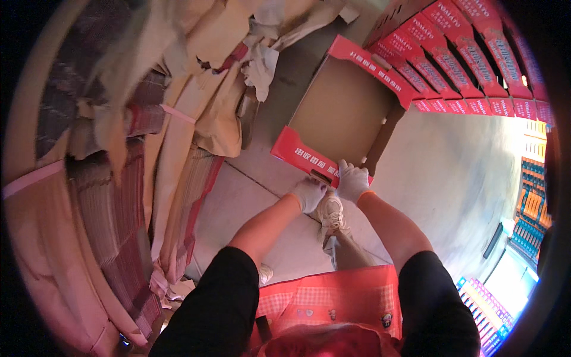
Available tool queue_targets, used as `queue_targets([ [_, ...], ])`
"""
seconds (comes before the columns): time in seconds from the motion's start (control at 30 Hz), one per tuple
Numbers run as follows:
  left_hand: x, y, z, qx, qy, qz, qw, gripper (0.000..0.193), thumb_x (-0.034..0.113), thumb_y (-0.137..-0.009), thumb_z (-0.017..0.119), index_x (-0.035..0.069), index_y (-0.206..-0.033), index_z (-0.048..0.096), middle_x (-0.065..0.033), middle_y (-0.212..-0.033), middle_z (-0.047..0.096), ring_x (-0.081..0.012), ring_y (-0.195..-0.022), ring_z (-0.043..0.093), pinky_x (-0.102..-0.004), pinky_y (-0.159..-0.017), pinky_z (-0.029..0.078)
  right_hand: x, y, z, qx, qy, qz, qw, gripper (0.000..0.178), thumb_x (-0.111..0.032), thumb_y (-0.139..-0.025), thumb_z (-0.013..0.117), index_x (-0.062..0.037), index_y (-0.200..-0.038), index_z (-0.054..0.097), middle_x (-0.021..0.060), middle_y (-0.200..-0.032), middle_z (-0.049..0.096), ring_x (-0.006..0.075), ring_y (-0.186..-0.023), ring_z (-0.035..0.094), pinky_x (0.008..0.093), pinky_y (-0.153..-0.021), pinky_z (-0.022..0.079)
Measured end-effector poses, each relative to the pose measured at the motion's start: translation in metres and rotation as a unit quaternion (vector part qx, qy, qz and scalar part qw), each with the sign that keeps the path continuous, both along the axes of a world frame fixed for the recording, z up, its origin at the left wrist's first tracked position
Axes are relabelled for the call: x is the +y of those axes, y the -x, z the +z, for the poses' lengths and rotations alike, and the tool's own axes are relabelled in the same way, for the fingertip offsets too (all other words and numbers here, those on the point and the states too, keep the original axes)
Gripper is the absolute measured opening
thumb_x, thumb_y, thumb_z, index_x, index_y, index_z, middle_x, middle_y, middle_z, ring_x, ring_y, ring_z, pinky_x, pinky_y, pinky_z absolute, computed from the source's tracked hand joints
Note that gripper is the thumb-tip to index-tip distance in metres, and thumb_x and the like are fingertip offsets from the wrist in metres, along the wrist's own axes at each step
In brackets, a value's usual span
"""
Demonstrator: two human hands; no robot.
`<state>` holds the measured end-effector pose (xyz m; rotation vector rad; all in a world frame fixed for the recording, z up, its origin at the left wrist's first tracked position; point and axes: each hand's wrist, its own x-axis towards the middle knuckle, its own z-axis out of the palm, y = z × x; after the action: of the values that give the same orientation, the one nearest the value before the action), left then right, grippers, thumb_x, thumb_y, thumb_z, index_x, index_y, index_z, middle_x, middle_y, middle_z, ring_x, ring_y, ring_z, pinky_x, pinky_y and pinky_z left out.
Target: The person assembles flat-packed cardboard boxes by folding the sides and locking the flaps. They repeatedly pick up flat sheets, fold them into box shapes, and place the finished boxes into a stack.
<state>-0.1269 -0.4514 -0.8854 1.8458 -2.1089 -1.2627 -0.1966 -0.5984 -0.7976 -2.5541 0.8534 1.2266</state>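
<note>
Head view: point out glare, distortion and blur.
Head view: glare whitens a patch at lower right; head view: stacked red boxes bend near the dark rim; head view: brown paper at upper left looks soft, the open box crisper.

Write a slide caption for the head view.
Gloved left hand and right hand hold an open red-walled cardboard tray by its near wall, with matching trays stacked upper right.

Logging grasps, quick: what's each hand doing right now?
Pale-gloved left hand: against the near side of the open red-and-brown cardboard box; grip cannot be told.
Pale-gloved right hand: closed on the same side, holding the box.
</note>
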Motion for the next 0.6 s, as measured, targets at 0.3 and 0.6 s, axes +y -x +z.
queue_targets([
  [0.3, 0.122, 0.094, 0.259, 0.195, 0.096, 0.363, 0.906, 0.056, 0.022, -0.092, 0.058, 0.002, -0.143, 0.045, -0.0218, -0.150, 0.040, -0.0397, -0.137, 0.039, -0.0441, -0.114, 0.035, 0.042, -0.004, 0.110, -0.229, -0.092, -0.105, 0.963, 0.058, -0.024, -0.081, 0.068, -0.0129, -0.134, 0.049, 0.0187, -0.125, 0.060, 0.0384, -0.112, 0.059, 0.0476, -0.095, 0.048],
  [0.6, 0.236, 0.011, 0.628, 0.178, 0.182, 0.619, 0.743, 0.029, 0.019, -0.094, 0.061, 0.006, -0.120, 0.066, -0.0126, -0.113, 0.068, -0.0297, -0.106, 0.065, -0.0390, -0.093, 0.052, 0.167, -0.052, 0.462, -0.275, -0.565, -0.104, 0.771, 0.024, -0.013, -0.090, 0.069, -0.0020, -0.112, 0.070, 0.0090, -0.101, 0.072, 0.0141, -0.088, 0.067, 0.0281, -0.081, 0.054],
])
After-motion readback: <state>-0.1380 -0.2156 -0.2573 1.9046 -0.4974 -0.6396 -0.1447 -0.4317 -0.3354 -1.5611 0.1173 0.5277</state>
